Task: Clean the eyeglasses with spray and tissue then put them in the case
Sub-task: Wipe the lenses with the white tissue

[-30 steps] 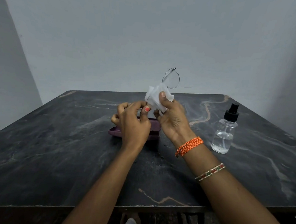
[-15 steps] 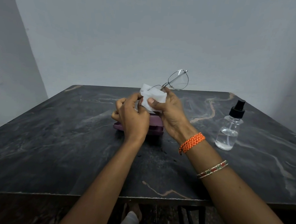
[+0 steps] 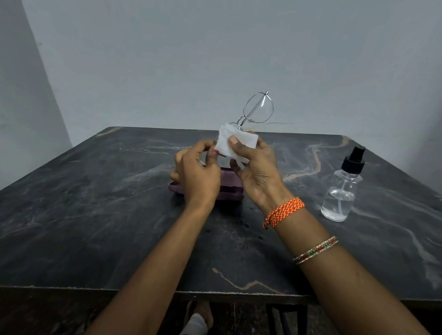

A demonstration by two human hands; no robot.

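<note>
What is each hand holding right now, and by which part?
The right hand pinches the tissue around one lens of the eyeglasses. The left hand grips their near end; its exact hold is hidden.

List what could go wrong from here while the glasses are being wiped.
1. The eyeglasses are held above the table, with one lens sticking up free while the right hand pinches the tissue over the other; hard rubbing might bend the thin wire frame.
2. The left hand grips only an edge, so a slip could drop them onto the stone top.
3. The spray bottle stands near the right forearm; a sweep could topple it.
</note>
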